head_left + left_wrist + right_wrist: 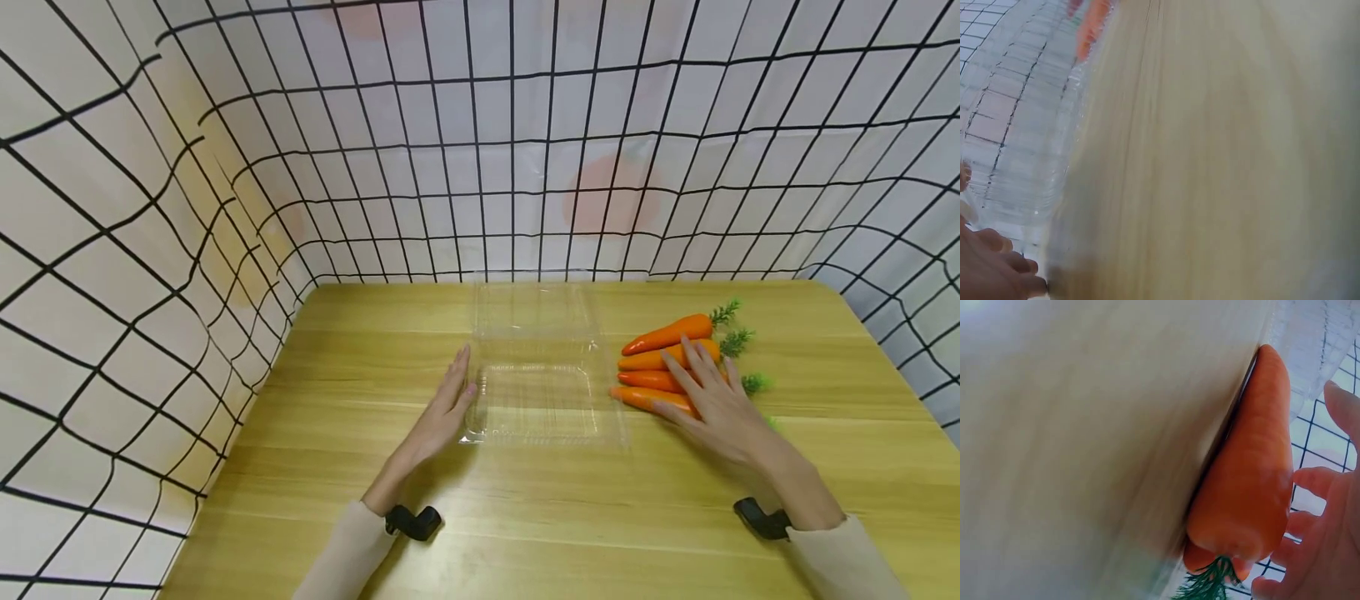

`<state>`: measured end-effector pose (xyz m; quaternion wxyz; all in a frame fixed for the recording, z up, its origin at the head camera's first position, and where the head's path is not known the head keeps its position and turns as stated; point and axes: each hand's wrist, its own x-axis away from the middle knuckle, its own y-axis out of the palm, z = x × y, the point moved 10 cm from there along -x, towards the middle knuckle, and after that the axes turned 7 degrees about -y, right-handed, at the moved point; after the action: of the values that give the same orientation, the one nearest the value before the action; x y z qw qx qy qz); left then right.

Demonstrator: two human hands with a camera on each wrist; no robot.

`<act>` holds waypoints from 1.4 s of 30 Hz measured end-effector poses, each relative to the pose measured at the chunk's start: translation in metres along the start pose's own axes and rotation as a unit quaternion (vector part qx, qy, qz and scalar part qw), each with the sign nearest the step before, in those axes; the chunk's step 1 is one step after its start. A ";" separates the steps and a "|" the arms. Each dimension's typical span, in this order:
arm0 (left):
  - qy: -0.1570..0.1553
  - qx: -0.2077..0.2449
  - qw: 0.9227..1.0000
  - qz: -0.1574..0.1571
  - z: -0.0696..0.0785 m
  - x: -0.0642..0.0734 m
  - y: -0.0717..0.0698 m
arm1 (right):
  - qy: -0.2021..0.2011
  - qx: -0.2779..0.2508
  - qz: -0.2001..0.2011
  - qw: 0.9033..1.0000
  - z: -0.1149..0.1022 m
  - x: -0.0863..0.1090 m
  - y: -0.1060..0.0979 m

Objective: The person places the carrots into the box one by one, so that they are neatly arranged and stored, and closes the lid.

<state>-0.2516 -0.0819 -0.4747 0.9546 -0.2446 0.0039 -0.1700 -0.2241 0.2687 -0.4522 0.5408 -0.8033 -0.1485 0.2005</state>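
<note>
A clear plastic clamshell box point(547, 437) lies on the table with its lid point(528, 308) folded back, away from the person. Close along its left wall is the left hand point(441, 410), fingers straight and the thumb near the rim. To the right of the box, several orange carrots point(667, 333) lie side by side, tips toward the box and green tops to the right. Over them spreads the right hand point(726, 417), its straight fingertips on or just above the carrots. The right wrist view shows the nearest carrot point(1244, 469) large, with fingers point(1316, 481) beside it.
The wood-grain table point(360, 358) runs back to a white wall covered by black wire grid point(420, 158), with more grid at the left and right sides. A black wrist mount point(420, 523) sits on the left arm, another point(761, 518) on the right.
</note>
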 end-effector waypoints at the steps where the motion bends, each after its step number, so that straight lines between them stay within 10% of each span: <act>1: -0.002 0.009 1.000 -0.001 -0.001 0.000 0.001 | -0.001 -0.006 0.001 1.000 0.000 0.002 0.000; 18: -0.007 0.102 0.995 -0.019 -0.001 -0.001 0.009 | 0.005 -0.119 0.034 0.992 0.007 0.017 -0.013; 26: -0.006 0.107 0.994 -0.013 -0.001 -0.001 0.009 | -0.058 -0.070 0.106 0.990 -0.001 0.024 -0.025; 42: -0.008 0.104 0.994 -0.010 0.000 0.000 0.009 | -0.092 -0.039 0.086 0.991 -0.003 0.022 -0.014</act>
<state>-0.2482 -0.0746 -0.4789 0.9732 -0.1450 -0.0242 -0.1768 -0.2039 0.2817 -0.4413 0.4737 -0.8117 -0.1359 0.3136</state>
